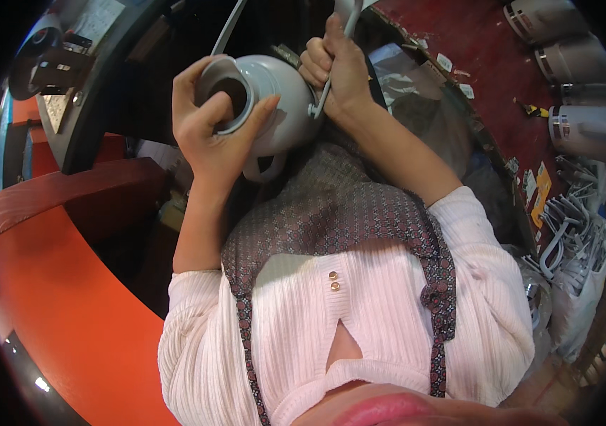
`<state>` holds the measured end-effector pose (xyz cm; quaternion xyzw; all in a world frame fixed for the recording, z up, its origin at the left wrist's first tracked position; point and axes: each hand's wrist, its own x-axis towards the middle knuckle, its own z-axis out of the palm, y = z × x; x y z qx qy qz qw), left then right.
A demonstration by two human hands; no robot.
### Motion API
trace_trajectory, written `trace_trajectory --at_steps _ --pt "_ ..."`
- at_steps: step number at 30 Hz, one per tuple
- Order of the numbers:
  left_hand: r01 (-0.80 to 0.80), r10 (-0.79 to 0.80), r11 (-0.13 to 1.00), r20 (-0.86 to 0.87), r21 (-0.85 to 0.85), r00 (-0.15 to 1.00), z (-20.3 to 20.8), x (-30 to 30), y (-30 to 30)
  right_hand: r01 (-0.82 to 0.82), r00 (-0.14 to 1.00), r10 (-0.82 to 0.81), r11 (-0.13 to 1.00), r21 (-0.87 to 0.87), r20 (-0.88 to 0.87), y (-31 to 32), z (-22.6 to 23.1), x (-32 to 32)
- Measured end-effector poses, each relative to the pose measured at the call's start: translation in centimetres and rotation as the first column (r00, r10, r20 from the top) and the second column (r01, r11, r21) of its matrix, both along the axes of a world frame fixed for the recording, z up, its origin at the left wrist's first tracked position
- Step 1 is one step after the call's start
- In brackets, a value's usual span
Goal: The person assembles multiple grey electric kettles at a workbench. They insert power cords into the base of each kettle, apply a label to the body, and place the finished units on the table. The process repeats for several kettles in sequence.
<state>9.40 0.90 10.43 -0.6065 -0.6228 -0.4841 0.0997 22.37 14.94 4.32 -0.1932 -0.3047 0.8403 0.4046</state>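
Observation:
A light grey, glossy jug (285, 78) with a round body lies on its side over my lap, its wide mouth turned to the left. My left hand (204, 135) grips it at the neck, with a finger bent into the opening. A loop-shaped handle (267, 170) sticks out from the jug's lower side. My right hand (349, 71) is closed around a slim, curved grey handle (353, 18). One end of this handle lies against the jug's base; whether it is joined there I cannot tell.
Several grey pots with shiny bands (587, 128) stand along the right on a red surface (459, 42). Below them is a plastic bag of grey handles (580, 263). A dark machine (37, 53) is at upper left, an orange panel (69, 305) at left.

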Motion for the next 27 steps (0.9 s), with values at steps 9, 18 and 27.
trace_trajectory --at_steps 9,18,27 --pt "0.283 -0.283 0.958 0.013 0.037 0.959 -1.4 3.3 1.5 0.150 0.919 -0.145 0.989 0.014 0.367 0.8 -1.4 0.0" --pt "0.283 0.057 0.917 0.793 -0.283 0.607 -5.8 -4.5 5.9 -0.297 0.803 0.232 0.955 0.029 0.549 5.0 -3.4 2.3" --pt "0.560 -0.146 0.821 0.989 0.108 0.024 -6.8 -4.2 9.8 -0.241 0.873 -0.297 0.428 0.871 0.387 0.0 5.1 2.7"
